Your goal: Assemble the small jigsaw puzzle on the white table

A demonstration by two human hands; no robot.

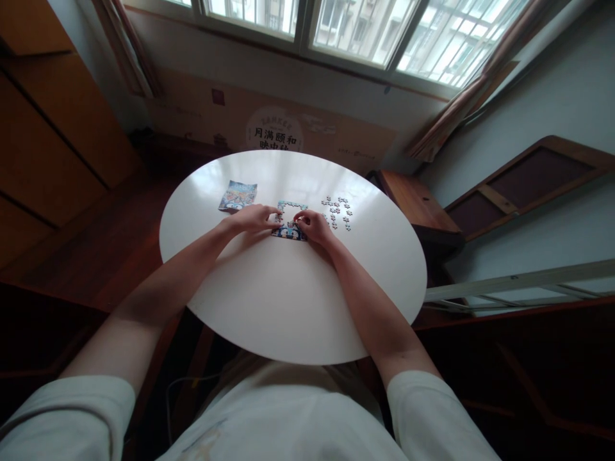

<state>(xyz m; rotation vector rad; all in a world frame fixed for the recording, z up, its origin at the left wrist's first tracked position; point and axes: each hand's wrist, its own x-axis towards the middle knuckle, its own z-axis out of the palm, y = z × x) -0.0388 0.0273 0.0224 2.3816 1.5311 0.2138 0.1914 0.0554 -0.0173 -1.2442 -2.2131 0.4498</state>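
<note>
A small jigsaw puzzle (289,234) lies on the white oval table (288,301), its border and blue lower part joined around a gap in the middle. My left hand (257,218) rests at the puzzle's left edge, thumb and fingers apart, touching the border. From the right side my right hand (313,226) reaches over the puzzle, its fingertips pinched on what looks like a puzzle piece by the gap; the fingers partly hide it. Several loose puzzle pieces (346,219) lie spread to the right of that hand.
A colourful printed packet (239,194) lies on the table behind my left hand. Beyond the table are a wall with a printed banner (273,131) and a barred window (360,29). A wooden cabinet (418,202) stands at the right.
</note>
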